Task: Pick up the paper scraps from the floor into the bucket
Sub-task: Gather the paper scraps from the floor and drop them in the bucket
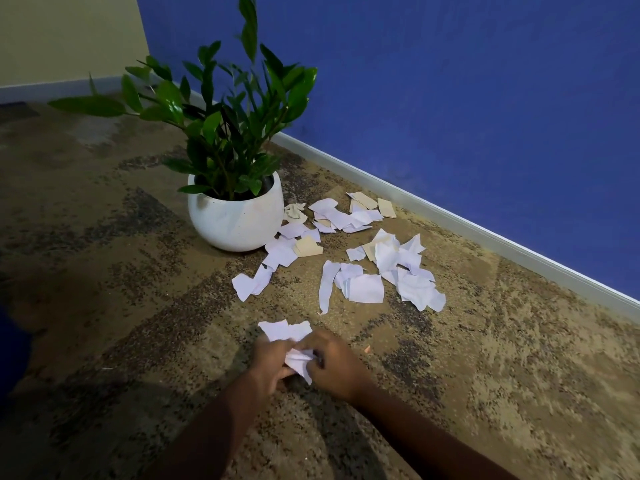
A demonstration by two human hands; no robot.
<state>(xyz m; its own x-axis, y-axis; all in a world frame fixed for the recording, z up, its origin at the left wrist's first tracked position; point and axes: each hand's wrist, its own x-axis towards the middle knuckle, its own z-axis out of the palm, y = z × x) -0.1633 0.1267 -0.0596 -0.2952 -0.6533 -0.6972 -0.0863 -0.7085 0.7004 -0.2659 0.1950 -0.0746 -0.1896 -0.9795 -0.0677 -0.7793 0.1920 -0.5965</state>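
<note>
Your left hand [268,362] and right hand [334,363] meet low over the mottled brown-and-tan carpet floor [485,393], both closed around a crumpled wad of white paper scraps [298,362] held between them. Torn white sheet [284,330] sticks out just beyond your fingers. Further off, a scattered spread of white and tan torn paper pieces [363,268] lies on the carpet, some touching the round white ceramic pot [235,220] holding a green leafy plant [225,109]. Blue wall [450,98] with grey skirting board [450,216] runs behind. Bucket not seen.
</note>
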